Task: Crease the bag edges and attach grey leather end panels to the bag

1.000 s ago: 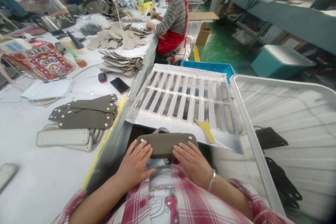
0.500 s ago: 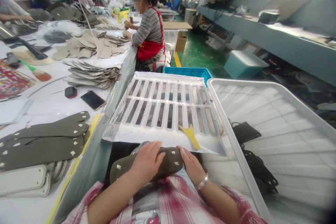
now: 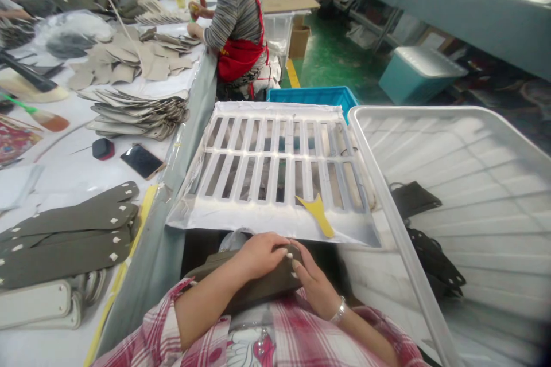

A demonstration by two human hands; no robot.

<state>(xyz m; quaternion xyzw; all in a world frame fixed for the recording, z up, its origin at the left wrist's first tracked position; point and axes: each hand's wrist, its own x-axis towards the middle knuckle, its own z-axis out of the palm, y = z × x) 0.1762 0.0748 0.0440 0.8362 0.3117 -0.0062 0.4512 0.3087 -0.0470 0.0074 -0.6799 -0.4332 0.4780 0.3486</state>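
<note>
An olive-grey leather strip (image 3: 258, 289) lies across my lap, close to my plaid shirt. My left hand (image 3: 260, 254) is curled over its right end, fingers closed on the edge. My right hand (image 3: 313, 282) meets it from the right, fingertips pressed on the same end. Just beyond my hands sits a white slotted tray (image 3: 275, 212) with a yellow scraper (image 3: 319, 213) on its near edge.
A stack of olive leather strips (image 3: 69, 238) and white templates (image 3: 38, 304) lie on the white table at left, with a phone (image 3: 142, 161) farther back. A large white bin (image 3: 465, 183) holding dark pieces stands at right. A co-worker in a red apron (image 3: 236, 28) sits ahead.
My left hand slid right along the strip to its right end, meeting my right hand. The strip has tilted and moved closer to my body. The camera view shifted right.
</note>
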